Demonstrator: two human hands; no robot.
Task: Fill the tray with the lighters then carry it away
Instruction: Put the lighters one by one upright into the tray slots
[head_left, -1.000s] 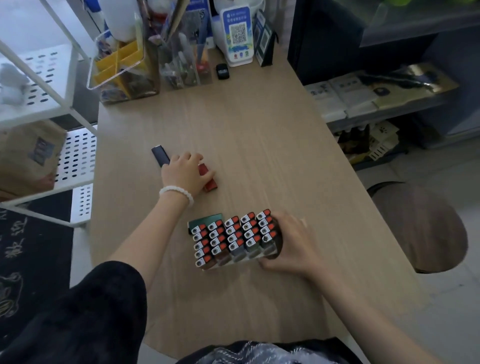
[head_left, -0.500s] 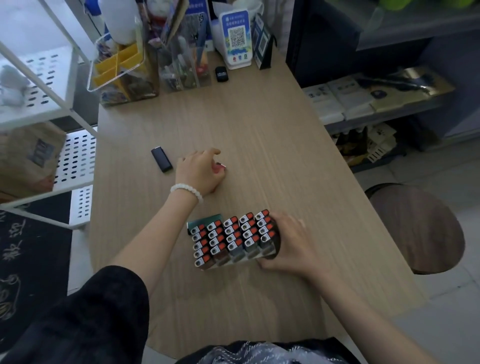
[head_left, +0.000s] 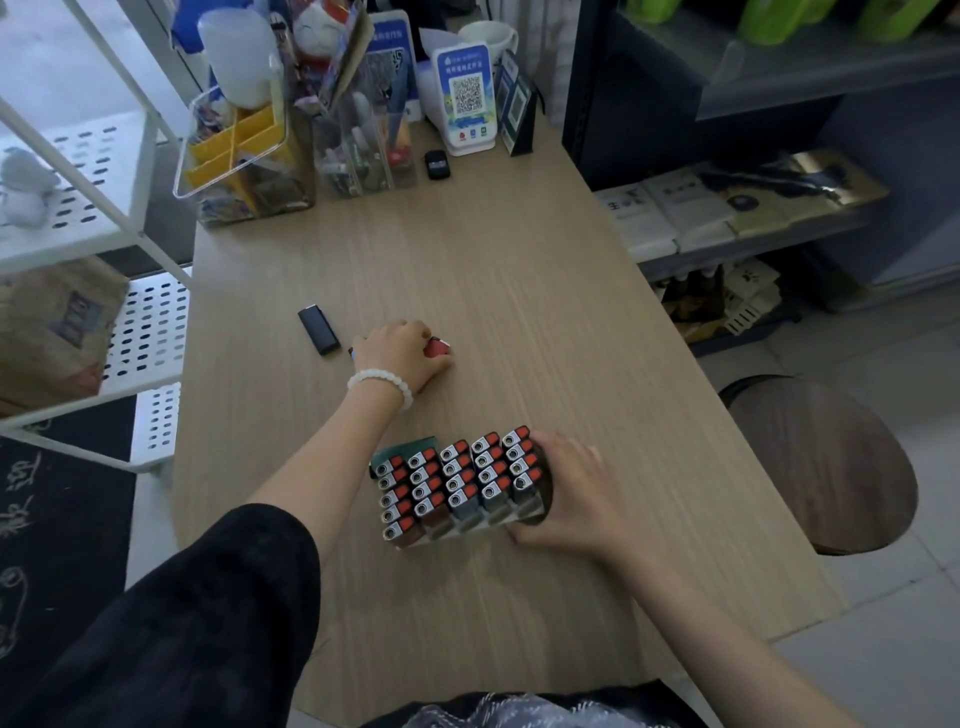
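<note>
Lighters (head_left: 457, 480) packed upright in tray (head_left: 543, 506), right hand (head_left: 563, 493) curled against its side; left hand (head_left: 402, 353) gripping red lighter (head_left: 436, 347) on table (head_left: 545, 291).

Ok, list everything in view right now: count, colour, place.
Light wood table: one, centre.
Tray of red-topped lighters: one, near edge.
Red lighter: one, under left hand.
Black lighter: one, loose, left of that hand.
Clear organisers: several, far left edge.
QR code stand: one, blue-white, far edge.
Small black device: one, beside stand.
Round dark stool: one, right.
Left hand: grips red lighter.
Right hand: holds tray's right side.
</note>
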